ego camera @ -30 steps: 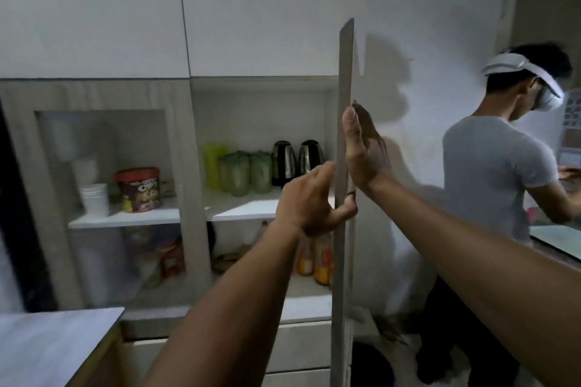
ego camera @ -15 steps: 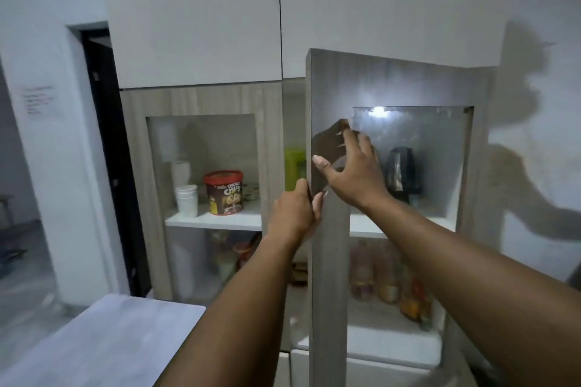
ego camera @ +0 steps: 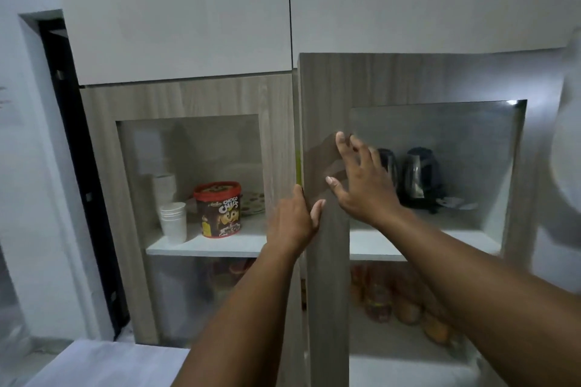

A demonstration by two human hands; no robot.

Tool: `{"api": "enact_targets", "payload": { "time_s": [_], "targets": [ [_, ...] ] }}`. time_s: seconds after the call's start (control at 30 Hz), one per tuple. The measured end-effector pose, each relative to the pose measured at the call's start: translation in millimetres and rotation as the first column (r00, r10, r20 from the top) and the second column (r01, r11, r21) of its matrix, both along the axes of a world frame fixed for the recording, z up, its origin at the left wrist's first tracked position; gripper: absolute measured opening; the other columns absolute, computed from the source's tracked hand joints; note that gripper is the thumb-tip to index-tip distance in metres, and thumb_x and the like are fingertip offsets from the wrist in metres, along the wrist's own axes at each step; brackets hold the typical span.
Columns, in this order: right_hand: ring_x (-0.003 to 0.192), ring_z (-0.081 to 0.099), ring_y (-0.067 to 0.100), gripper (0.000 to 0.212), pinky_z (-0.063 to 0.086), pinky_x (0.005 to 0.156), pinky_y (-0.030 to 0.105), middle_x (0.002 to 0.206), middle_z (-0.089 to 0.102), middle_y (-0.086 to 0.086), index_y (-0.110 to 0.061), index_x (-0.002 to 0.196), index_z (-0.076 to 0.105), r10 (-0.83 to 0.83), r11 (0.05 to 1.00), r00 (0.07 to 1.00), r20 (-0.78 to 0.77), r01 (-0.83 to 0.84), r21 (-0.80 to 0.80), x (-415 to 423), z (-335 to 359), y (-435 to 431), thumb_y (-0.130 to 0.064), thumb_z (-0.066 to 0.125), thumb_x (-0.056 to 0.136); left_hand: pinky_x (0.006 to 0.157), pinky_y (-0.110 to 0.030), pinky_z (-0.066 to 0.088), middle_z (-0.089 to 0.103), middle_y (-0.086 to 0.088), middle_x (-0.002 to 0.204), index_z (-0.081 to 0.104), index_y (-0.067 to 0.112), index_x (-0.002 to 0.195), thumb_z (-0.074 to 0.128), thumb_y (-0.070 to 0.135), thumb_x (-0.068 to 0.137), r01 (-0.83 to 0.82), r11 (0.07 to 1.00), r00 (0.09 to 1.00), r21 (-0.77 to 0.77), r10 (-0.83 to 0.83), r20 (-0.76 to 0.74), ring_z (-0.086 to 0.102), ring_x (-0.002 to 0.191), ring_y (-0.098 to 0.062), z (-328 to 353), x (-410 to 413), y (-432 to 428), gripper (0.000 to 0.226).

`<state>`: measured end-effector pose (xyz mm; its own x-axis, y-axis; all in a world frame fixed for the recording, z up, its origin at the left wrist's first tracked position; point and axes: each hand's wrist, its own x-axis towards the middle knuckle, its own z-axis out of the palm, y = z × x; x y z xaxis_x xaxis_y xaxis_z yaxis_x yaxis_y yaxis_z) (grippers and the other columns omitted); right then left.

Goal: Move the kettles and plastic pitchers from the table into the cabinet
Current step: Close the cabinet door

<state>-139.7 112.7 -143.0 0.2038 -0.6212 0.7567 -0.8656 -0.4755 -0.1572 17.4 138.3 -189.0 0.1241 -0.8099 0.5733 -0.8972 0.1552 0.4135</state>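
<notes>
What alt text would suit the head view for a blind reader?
A left hand grips the edge of a nearly closed wood-grain, glass-paned cabinet door; the right hand lies spread on it. Two dark kettles stand behind the glass.

Kettles (ego camera: 419, 179) on shelf (ego camera: 408, 245) behind right door (ego camera: 328, 276) glass; cups (ego camera: 173, 220) left of tin (ego camera: 220, 210) behind left door (ego camera: 188, 97).

The cabinet door (ego camera: 327, 261) is grey-brown with wood lines. The top doors (ego camera: 176, 9) are white. The kettles (ego camera: 419, 179) are black and shiny silver. The tub (ego camera: 218, 214) is dark brown with a red lid and yellow letters. The cups (ego camera: 173, 220) and shelf (ego camera: 226, 245) are white.
</notes>
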Motion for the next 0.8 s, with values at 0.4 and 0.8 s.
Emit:
{"api": "enact_targets", "payload": {
  "time_s": [0.4, 0.8],
  "targets": [
    [0.153, 0.018, 0.028, 0.081, 0.037, 0.110, 0.050, 0.168, 0.008, 0.009, -0.011, 0.160, 0.016, -0.070, 0.982, 0.979, -0.189, 0.034, -0.185, 13.1, -35.9, -89.3, -0.044, 0.049, 0.093, 0.128, -0.048, 0.008, -0.013, -0.014, 0.171, -0.001, 0.008, 0.162, 0.054, 0.064, 0.090, 0.055, 0.955, 0.884, -0.290, 0.089, 0.459, -0.008, 0.158, -0.030, -41.7, 21.3, -92.6, 0.107],
    [0.155, -0.007, 0.024, 0.085, 0.012, 0.124, 0.051, 0.168, -0.012, 0.007, -0.014, 0.160, 0.001, -0.051, 0.992, 0.947, -0.318, 0.012, -0.123, 10.8, -54.9, -177.3, -0.046, 0.046, 0.096, 0.125, -0.043, -0.009, -0.029, -0.010, 0.167, -0.017, 0.011, 0.160, 0.043, 0.072, 0.090, -0.041, 0.978, 0.855, -0.205, 0.140, 0.500, -0.024, 0.155, -0.023, -41.7, 31.0, -170.6, 0.110]
  ]
}}
